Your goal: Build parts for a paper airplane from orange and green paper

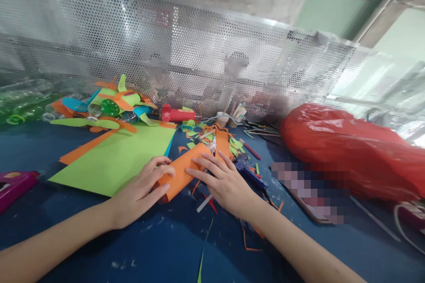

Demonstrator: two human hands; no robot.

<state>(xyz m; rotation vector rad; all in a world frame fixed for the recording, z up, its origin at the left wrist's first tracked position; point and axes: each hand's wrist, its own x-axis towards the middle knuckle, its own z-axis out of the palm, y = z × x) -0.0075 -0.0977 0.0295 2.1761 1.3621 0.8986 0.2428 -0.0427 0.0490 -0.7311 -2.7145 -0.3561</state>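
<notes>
- Orange paper-wrapped bottle (184, 169) mid-tabletop (146, 247), well short of the far edge, its clear neck (211, 146) angled away and rightward.
- Left hand (142, 192): grip curled around the bottle's near end, thumb and fingers on the paper.
- Right hand (226, 185): grip loosely spread, fingers resting over the wrap.
- Green sheet (116, 159) left of the bottle; blue glue gun (250, 173) just right of the right hand.
- Red plastic bag (345, 150) toward the tabletop's far right corner.
</notes>
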